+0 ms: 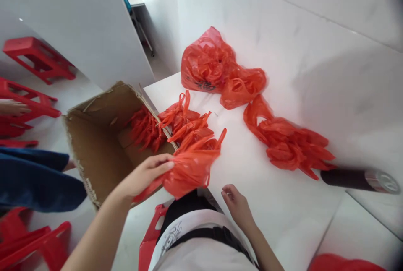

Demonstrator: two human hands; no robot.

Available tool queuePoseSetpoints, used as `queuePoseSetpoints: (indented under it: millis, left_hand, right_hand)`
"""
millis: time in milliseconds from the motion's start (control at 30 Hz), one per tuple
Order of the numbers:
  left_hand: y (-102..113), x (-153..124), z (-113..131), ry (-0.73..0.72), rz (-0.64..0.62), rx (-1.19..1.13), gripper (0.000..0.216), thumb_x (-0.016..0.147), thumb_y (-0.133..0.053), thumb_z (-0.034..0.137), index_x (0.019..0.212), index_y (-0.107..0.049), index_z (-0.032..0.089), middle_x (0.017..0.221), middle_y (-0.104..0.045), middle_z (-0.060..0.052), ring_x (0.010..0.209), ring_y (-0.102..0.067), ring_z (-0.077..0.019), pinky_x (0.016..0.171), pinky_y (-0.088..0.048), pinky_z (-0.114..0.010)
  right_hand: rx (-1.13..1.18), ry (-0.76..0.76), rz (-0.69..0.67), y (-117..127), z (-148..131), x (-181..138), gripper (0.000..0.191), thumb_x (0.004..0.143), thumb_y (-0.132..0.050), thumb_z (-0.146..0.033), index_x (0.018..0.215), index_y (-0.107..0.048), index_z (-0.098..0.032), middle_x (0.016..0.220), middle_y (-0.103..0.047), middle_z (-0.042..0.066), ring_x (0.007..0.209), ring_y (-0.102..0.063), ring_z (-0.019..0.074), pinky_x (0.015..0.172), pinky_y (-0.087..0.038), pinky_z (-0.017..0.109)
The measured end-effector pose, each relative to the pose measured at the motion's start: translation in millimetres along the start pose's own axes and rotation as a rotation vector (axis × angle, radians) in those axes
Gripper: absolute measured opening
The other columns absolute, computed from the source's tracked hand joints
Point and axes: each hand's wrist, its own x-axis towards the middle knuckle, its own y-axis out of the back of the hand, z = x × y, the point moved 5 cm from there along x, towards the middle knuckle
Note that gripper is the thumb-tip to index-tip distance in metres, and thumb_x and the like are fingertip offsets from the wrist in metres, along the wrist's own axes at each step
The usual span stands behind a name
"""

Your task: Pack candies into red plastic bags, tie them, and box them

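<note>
My left hand [147, 174] is closed on the edge of a red plastic bag [189, 172], which hangs over the table's near edge beside the cardboard box. Empty and with loosely curled fingers, my right hand [237, 206] is at the table edge, to the right of that bag and apart from it. Just beyond the held bag lies a row of knotted red plastic bags [192, 126] on the white table [233, 149]. More red bags [146, 128] rest inside the open cardboard box [97, 153], against its right wall.
Larger bunched red bags [208, 61] stand by the wall, and a loose heap of red bags [289, 143] lies to the right. A dark cylinder [346, 178] lies beside the heap. Red stools [37, 57] and another person's blue-clad leg [37, 178] are at left.
</note>
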Motion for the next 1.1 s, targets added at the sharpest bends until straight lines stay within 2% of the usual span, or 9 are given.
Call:
queuePoseSetpoints:
  millis: [167,300,400,467,567,667,833,967,1100]
  left_hand:
    - [137.3,8.2,-66.6,0.194,0.247,-0.022,0.04,0.075,-0.068,0.047,0.104,-0.068,0.019,0.084,-0.071,-0.006,0.071,-0.066,-0.0201,0.063,-0.054,-0.029]
    - [192.1,59.0,-147.7,0.33,0.277,0.271,0.035,0.061,-0.074,0.049,0.075,-0.07,0.018,0.069,-0.069,-0.003,0.064,-0.063,-0.021,0.057,-0.05,-0.029]
    - [199.7,102.0,-203.5,0.395,0.228,0.29,0.028,0.057,-0.078,0.042,0.065,-0.067,0.018,0.061,-0.067,-0.002,0.064,-0.063,-0.0215,0.061,-0.05,-0.03]
    - [196.2,126.5,-234.2,0.443,0.185,0.292,0.024,0.066,-0.077,0.039,0.069,-0.067,0.017,0.064,-0.066,-0.001,0.065,-0.063,-0.0196,0.064,-0.051,-0.031]
    - [190.3,159.5,-269.2,0.505,0.147,0.307,0.023,0.085,-0.065,0.034,0.093,-0.066,0.013,0.088,-0.068,-0.004,0.078,-0.065,-0.0167,0.072,-0.054,-0.034]
    - [195.0,191.7,-291.9,0.535,0.186,0.349,0.03,0.091,-0.058,0.033,0.114,-0.059,0.014,0.112,-0.063,-0.008,0.094,-0.063,-0.0189,0.08,-0.054,-0.039]
    - [227.1,225.1,-306.0,0.531,0.423,0.469,0.033,0.09,-0.057,0.034,0.119,-0.058,0.017,0.121,-0.06,-0.009,0.103,-0.061,-0.0223,0.086,-0.052,-0.042]
    - [243.6,223.7,-303.8,0.487,0.587,0.53,0.034,0.091,-0.057,0.035,0.119,-0.058,0.016,0.12,-0.06,-0.009,0.103,-0.061,-0.0222,0.087,-0.052,-0.044]
    - [240.6,216.6,-296.7,0.41,0.69,0.561,0.034,0.091,-0.056,0.035,0.12,-0.057,0.016,0.121,-0.06,-0.009,0.106,-0.06,-0.0227,0.09,-0.05,-0.046]
  right_hand:
    - [0.03,0.078,-0.193,-68.7,-67.9,44.7,0.017,0.089,-0.048,-0.038,0.091,-0.058,-0.025,0.084,-0.066,0.001,0.073,-0.063,0.0173,0.07,-0.05,0.03]
    - [0.023,0.114,-0.262,-112.4,-89.6,69.5,0.025,0.086,-0.052,-0.03,0.11,-0.058,-0.025,0.091,-0.065,0.002,0.074,-0.064,0.0151,0.073,-0.053,0.03]
    - [-0.041,0.119,-0.311,-134.5,-96.9,83.5,0.045,0.084,-0.054,-0.028,0.129,-0.051,-0.031,0.104,-0.064,0.002,0.074,-0.064,0.0133,0.077,-0.053,0.031]
    - [-0.097,0.127,-0.351,-144.0,-101.7,91.0,0.049,0.085,-0.055,-0.028,0.133,-0.048,-0.036,0.111,-0.063,0.001,0.078,-0.064,0.0142,0.081,-0.053,0.032]
    - [-0.172,0.115,-0.392,-151.5,-106.9,100.9,0.043,0.086,-0.054,-0.03,0.128,-0.054,-0.036,0.116,-0.063,0.002,0.089,-0.064,0.0185,0.086,-0.051,0.035]
    - [-0.218,0.066,-0.401,-154.6,-107.8,108.9,0.037,0.087,-0.054,-0.031,0.123,-0.059,-0.033,0.114,-0.065,0.004,0.102,-0.062,0.0234,0.091,-0.048,0.037]
    - [-0.234,-0.026,-0.43,-158.5,-104.2,116.4,0.028,0.087,-0.056,-0.037,0.113,-0.065,-0.029,0.115,-0.066,0.006,0.108,-0.06,0.0264,0.096,-0.045,0.04]
    - [-0.224,-0.088,-0.429,-158.6,-102.2,118.8,0.028,0.085,-0.059,-0.038,0.11,-0.067,-0.028,0.113,-0.068,0.006,0.107,-0.061,0.0266,0.096,-0.044,0.04]
    - [-0.242,-0.117,-0.428,-157.5,-103.8,119.8,0.03,0.084,-0.061,-0.037,0.111,-0.068,-0.027,0.111,-0.068,0.007,0.105,-0.061,0.0259,0.095,-0.044,0.039]
